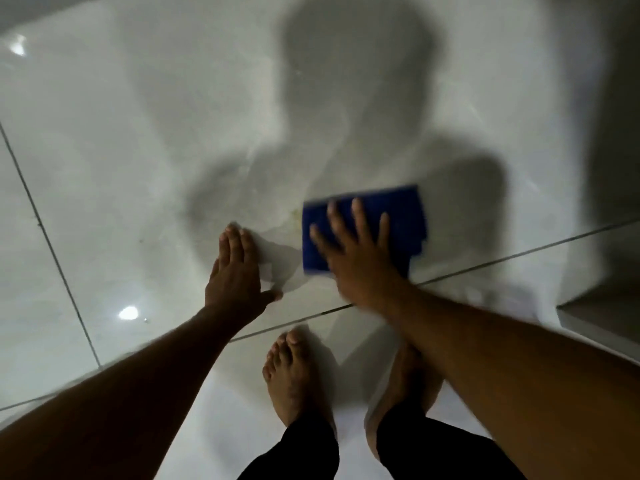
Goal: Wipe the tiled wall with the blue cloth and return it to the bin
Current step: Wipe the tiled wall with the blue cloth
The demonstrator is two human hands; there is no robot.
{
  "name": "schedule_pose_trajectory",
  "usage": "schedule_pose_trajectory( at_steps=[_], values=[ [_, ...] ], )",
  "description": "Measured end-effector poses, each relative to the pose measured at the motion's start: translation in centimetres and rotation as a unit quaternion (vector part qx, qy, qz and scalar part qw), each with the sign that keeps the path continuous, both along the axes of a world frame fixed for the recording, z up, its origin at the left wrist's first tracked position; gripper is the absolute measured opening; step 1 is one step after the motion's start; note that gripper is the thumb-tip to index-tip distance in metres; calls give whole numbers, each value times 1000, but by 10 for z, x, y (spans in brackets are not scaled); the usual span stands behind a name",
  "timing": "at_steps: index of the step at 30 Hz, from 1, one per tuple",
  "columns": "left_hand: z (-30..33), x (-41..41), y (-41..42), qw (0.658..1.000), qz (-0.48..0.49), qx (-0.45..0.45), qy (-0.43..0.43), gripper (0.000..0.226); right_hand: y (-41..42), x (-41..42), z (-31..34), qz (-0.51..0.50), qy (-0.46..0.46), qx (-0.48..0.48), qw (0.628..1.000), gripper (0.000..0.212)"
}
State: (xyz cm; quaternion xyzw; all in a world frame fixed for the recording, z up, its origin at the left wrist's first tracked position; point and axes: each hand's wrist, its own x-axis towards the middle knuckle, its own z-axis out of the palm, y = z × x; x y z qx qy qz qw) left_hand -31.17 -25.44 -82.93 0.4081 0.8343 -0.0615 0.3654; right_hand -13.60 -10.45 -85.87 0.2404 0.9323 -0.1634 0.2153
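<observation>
Cloth (388, 216): blue, folded to a rough rectangle, lying flat against the wall (138, 133), at about 2 o'clock from frame centre. Its edges are smearing with motion blur. No bin showing.

Right hand (353, 251) is pressing on the cloth's lower left part, palm down, fingers (358, 216) spreading wide and pointing toward 12 o'clock; it is pinning the cloth flat rather than pinching it. The heel of the hand is hanging off the cloth at 6 o'clock, over a dark grout line (519, 252).

Left hand (235, 271) is lying flat on the bare tile just beside the cloth, at its 9 o'clock, not touching it. Its fingers are lying close together, thumb sticking out toward 3 o'clock; it is holding nothing.

A yellowish stain (297, 213) is showing on the tile at the cloth's left edge (faint, blurred).

The person's shadow (356, 98) is falling across the glossy white tiles at 12 o'clock. Light spots are glinting at 8 and 10 o'clock.

Bare feet (294, 375) are standing on the floor at 6 o'clock, dark trouser legs (304, 452) below them.
</observation>
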Motion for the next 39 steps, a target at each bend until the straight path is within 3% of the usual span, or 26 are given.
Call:
schedule_pose_trajectory(
  at_steps=[2,4,6,8,11,13,16,18,21,22,24,26,29,31,35,37,39],
  values=[
    [6,-2,3,1000,-9,-7,-2,136,-25,53,10,47,-43,-41,997,106],
    [10,-6,3,999,-29,-20,-15,138,-8,74,3,-15,-53,-20,998,93],
    [11,-6,1,999,-37,-9,-14,139,22,38,-6,-136,-37,12,990,81],
    [9,-6,-1,999,-49,-8,-8,141,34,-25,-8,-172,-32,12,984,84],
    [10,-16,0,999,-36,-17,25,152,-13,-56,-9,-7,33,12,999,97],
    [11,-31,2,999,-20,-30,26,161,-50,-6,-5,94,36,4,995,104],
    [9,-39,1,999,-35,-36,10,163,-35,81,-6,140,40,34,989,97],
    [6,-39,-2,999,-40,-31,13,164,13,74,-18,78,29,79,993,89],
    [2,-41,-5,999,-47,-16,19,164,46,-22,-25,-114,24,97,989,66],
    [0,-41,-6,999,-48,-12,20,164,35,-52,-24,-133,32,92,986,66],
    [0,-42,-7,999,-48,-11,22,164,-9,-72,-24,-47,76,77,993,78],
    [3,-41,-6,999,-46,-12,22,163,-52,-30,-20,74,77,61,992,98],
    [6,-40,-4,999,-44,-13,20,163,-33,72,-11,132,73,62,987,90],
    [5,-39,-4,998,-48,-14,23,164,25,93,-14,89,47,83,991,79],
    [1,-40,-5,998,-52,-15,25,165,61,-26,-19,-225,12,107,968,67],
    [2,-41,-5,998,-52,-17,30,164,18,-77,-20,-169,50,77,981,73],
    [5,-41,-4,998,-54,-23,29,164,-36,-63,-16,-6,78,42,996,90]
  ],
)
